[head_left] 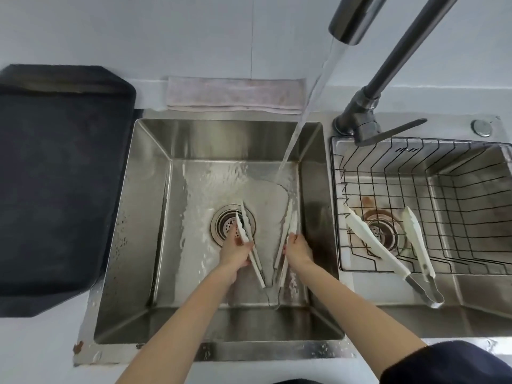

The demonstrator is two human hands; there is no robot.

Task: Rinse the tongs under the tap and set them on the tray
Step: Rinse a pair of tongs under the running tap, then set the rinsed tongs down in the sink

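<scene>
Rinsing step, head view. At far left the dark tray (pixel 63 173) lies on the counter beside the sink (pixel 149 217), with nothing visible on it (it is the destination, so the set-down is judged not yet done). In the left basin the left hand (pixel 235 252) is curled closed around one arm of the tongs (pixel 273 245), white tip pointing toward the drain (pixel 231 225); the right hand (pixel 297 249) is likewise closed around the other arm. The tongs are splayed into a wide V, hinge end toward the person and low in the basin. The water stream (pixel 302 117) falls from the tap (pixel 352 20) and strikes the basin floor just beyond the right tip, spreading between the arms; whether it hits the tip directly cannot be told. In the right basin a wire basket (pixel 415 173) holds a second pair of tongs (pixel 388 248). The next move, by judgement, calls for bringing both tips under the stream, then lifting the tongs left over the basin wall to the tray
</scene>
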